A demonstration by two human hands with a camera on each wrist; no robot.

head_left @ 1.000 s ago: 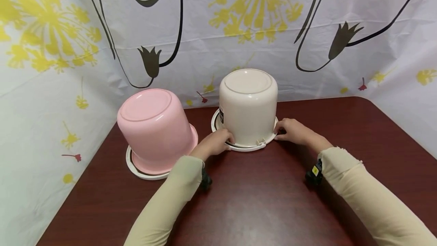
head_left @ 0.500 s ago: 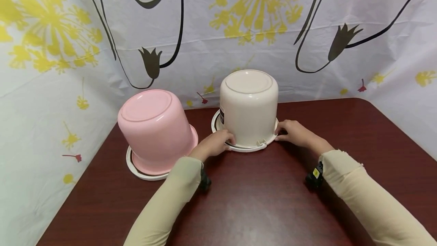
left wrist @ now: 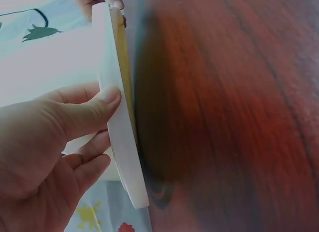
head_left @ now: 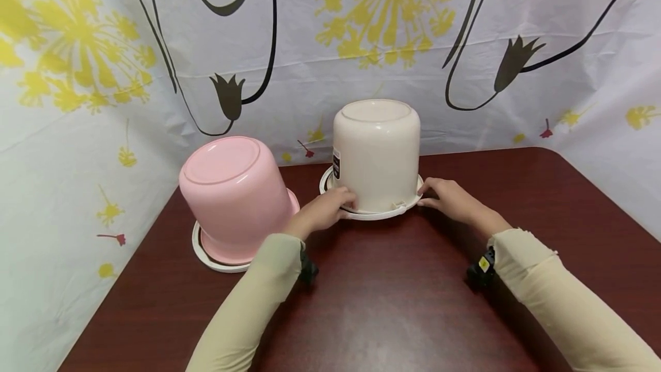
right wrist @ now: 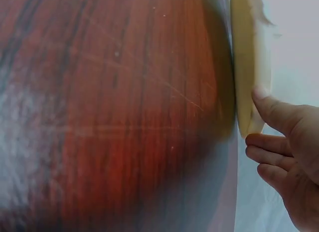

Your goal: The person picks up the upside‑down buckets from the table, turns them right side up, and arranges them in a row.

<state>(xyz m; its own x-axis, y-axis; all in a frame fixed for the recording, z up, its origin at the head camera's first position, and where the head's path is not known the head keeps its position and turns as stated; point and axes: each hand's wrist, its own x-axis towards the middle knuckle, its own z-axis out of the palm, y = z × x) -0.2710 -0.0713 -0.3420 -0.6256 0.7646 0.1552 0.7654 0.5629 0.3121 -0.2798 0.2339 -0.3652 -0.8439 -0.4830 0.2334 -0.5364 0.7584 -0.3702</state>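
Note:
A cream plastic bucket (head_left: 377, 157) is upside down near the back of the table, its base facing up and a dark label on its left side. My left hand (head_left: 326, 209) pinches the front left of its rim; in the left wrist view the thumb presses the white rim band (left wrist: 119, 122) and the fingers curl behind. At the rim's right side, my right hand (head_left: 453, 201) holds the edge between thumb and fingers, as the right wrist view shows on the rim (right wrist: 244, 67). The rim's near side tilts slightly off the table.
To the left, a pink bucket (head_left: 227, 197) leans upside down on the dark red wooden table (head_left: 382, 303), a white ring-shaped handle (head_left: 219, 267) around its rim. Behind the table hangs a white sheet (head_left: 299, 45) with yellow and grey flower prints.
The cream bucket's near rim has risen a little and its base has tipped back toward the sheet. Both hands have risen slightly with it. The pink bucket stays put.

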